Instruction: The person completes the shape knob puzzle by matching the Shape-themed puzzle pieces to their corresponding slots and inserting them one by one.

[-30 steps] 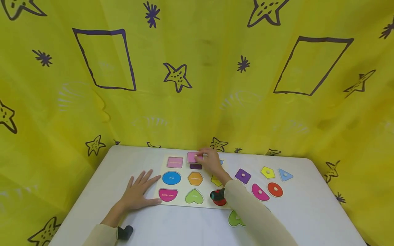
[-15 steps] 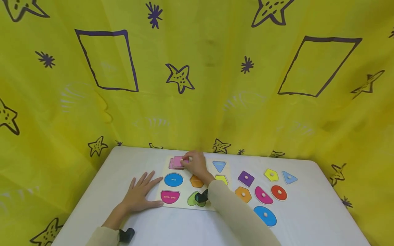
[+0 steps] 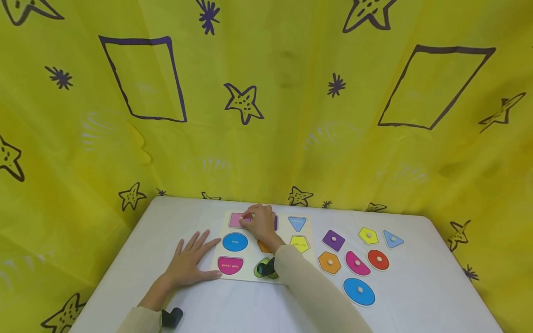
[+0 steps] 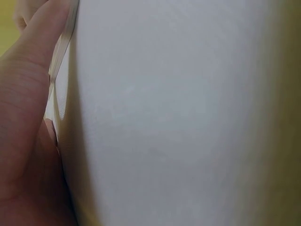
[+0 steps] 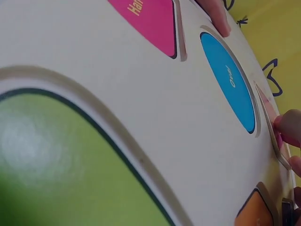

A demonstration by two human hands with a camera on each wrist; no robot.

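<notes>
My right hand (image 3: pixel 261 225) pinches the small knob of a pink rectangle puzzle piece (image 3: pixel 235 220). The piece is over the pink recess at the far left corner of the white shape puzzle board (image 3: pixel 251 254). Seen from the right wrist, one edge of the pink piece (image 5: pixel 269 120) looks slightly raised, beside the blue oval recess (image 5: pixel 230 84). My left hand (image 3: pixel 188 262) lies spread on the table, its thumb and a fingertip at the board's left edge. The right hand and sleeve hide part of the orange hexagon and green heart recesses.
Right of the board lie loose knobbed pieces: a purple one (image 3: pixel 333 240), orange hexagon (image 3: pixel 326 267), magenta half round (image 3: pixel 355 269), blue oval (image 3: pixel 354 296), red circle (image 3: pixel 382 264), yellow pentagon (image 3: pixel 366 239) and blue triangle (image 3: pixel 389 241). A yellow patterned curtain (image 3: pixel 275 152) hangs behind the white table.
The right hand has carried the pink rectangle piece leftwards, from above the purple recess to the pink one, and lowered it there. The left hand has stayed in place.
</notes>
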